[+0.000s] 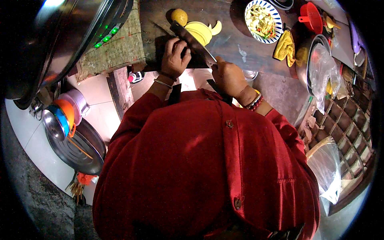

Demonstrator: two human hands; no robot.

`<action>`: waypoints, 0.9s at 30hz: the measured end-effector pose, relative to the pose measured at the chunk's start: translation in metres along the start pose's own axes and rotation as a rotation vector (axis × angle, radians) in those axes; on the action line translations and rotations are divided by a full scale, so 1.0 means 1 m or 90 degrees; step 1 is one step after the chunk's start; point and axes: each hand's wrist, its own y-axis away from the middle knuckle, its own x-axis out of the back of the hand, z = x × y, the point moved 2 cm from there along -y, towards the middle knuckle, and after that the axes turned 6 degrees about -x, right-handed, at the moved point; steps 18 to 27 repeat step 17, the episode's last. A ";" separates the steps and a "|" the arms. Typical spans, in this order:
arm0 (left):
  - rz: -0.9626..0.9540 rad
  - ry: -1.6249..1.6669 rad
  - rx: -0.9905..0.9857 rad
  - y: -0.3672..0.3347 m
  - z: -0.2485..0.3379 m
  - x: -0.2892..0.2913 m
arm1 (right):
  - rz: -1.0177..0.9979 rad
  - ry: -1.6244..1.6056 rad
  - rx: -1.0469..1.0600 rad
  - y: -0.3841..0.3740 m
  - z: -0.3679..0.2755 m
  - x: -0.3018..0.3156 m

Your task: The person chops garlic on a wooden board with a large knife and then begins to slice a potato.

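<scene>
My right hand [230, 77] is wrapped around the handle of a broad kitchen knife [193, 43], whose dark blade slants up and to the left over the table. Close by the near side of the blade is my left hand [175, 58], its fingers curled down; what lies under them is hidden. Pale yellow slices [199, 32] overlap just beyond the blade, with a curved piece [216, 28] at their right. A round yellow-brown vegetable or fruit [179, 17] sits whole by the knife's tip.
A patterned plate [273, 35] of cut pale strips with red and green bits stands at the right, near a yellow cloth [285, 47] and a red plastic strainer or scoop [313, 19]. A metal bowl holds a clear bag [325, 68]. Stacked basins [64, 114] are at the lower left.
</scene>
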 end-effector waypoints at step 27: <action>0.004 -0.015 0.002 -0.002 0.000 -0.001 | -0.054 0.019 -0.034 -0.027 0.003 -0.015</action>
